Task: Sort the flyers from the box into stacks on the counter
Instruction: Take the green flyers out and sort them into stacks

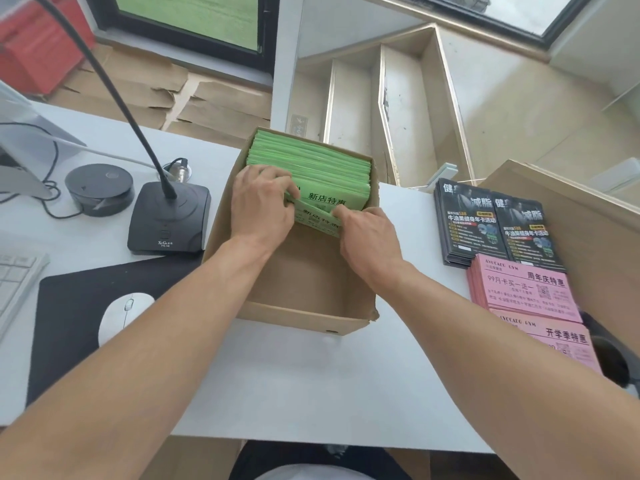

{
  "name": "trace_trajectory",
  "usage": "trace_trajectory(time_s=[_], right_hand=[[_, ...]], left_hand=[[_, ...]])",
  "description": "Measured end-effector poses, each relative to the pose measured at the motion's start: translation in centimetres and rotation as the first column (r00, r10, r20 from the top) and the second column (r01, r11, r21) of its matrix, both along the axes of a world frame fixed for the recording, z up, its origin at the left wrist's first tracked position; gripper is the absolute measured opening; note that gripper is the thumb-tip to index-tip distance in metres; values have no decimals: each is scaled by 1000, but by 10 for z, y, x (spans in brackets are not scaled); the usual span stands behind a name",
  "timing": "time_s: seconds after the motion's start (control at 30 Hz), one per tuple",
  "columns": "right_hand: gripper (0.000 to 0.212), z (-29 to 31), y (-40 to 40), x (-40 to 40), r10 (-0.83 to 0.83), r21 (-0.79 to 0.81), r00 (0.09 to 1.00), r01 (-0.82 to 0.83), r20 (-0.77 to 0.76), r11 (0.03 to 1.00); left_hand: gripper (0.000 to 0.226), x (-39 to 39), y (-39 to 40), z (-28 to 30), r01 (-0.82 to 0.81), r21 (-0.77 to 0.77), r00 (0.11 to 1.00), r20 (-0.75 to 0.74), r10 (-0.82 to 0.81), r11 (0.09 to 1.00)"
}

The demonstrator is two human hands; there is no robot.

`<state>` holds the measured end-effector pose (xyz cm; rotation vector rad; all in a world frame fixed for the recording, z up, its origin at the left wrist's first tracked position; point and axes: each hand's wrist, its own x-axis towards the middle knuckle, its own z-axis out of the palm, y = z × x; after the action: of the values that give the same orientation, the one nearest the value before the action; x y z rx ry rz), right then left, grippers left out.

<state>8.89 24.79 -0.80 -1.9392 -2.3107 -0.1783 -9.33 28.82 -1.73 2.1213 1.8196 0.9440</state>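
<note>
An open cardboard box (304, 315) stands on the white counter (311, 386). Its far half is packed with upright green flyers (311, 161); the near half shows bare cardboard. Both hands are inside the box. My left hand (263, 206) pinches the left edge of the frontmost green flyers, and my right hand (367, 233) grips their right edge, tilting a small bunch (318, 220) toward me. To the right on the counter lie two stacks of black flyers (491, 226) and two stacks of pink flyers (526, 292).
Left of the box stand a black gooseneck microphone base (169, 220), a round black puck (98, 188), a white mouse (124, 315) on a black mat, and a keyboard corner (17, 282). A second cardboard box (571, 216) sits at the far right.
</note>
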Motion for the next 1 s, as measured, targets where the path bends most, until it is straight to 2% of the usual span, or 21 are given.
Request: trace_trajectory(time_s=[0.07, 0.13, 0.2, 0.3, 0.4, 0.47, 0.53, 0.7, 0.77, 0.87, 1.0], right_hand=[[44, 4, -1, 1, -20, -51, 998, 16, -65, 999], [45, 11, -4, 1, 2, -18, 983, -6, -186, 1000], [42, 21, -12, 3, 63, 86, 956, -39, -287, 996], [40, 42, -24, 18, 129, 260, 903, -19, -411, 965], [35, 65, -46, 51, 133, 273, 786, 47, -604, 961], [35, 72, -67, 79, 126, 235, 694, 64, -709, 970], [38, 74, -95, 107, 93, 184, 619, 85, -780, 979], [41, 59, -163, 183, -122, 1, 555, 217, -823, 976], [47, 48, -182, 208, -180, -54, 564, 233, -806, 971], [50, 25, -199, 232, -215, -113, 626, 198, -750, 974], [32, -4, -206, 245, -211, -169, 695, 129, -687, 977]], left_hand=[[23, 1, -4, 3, -1, 21, 999, -41, 2, 1000], [33, -1, -7, 7, -9, 44, 998, -56, 12, 999], [40, -8, -12, 15, 1, 52, 999, -47, 2, 999], [29, -21, -25, 39, 19, 109, 999, -32, -16, 994], [24, -21, -48, 69, 95, 57, 984, 148, -102, 994], [22, -6, -69, 88, 201, 45, 936, 287, -206, 979], [14, 22, -91, 102, 268, -2, 865, 440, -239, 964], [4, 112, -153, 87, 460, -141, 758, 575, -306, 876], [6, 140, -174, 62, 495, -211, 755, 584, -297, 843], [13, 166, -194, 20, 428, -325, 757, 639, -138, 843], [12, 172, -204, -8, 349, -408, 742, 670, 17, 844]])
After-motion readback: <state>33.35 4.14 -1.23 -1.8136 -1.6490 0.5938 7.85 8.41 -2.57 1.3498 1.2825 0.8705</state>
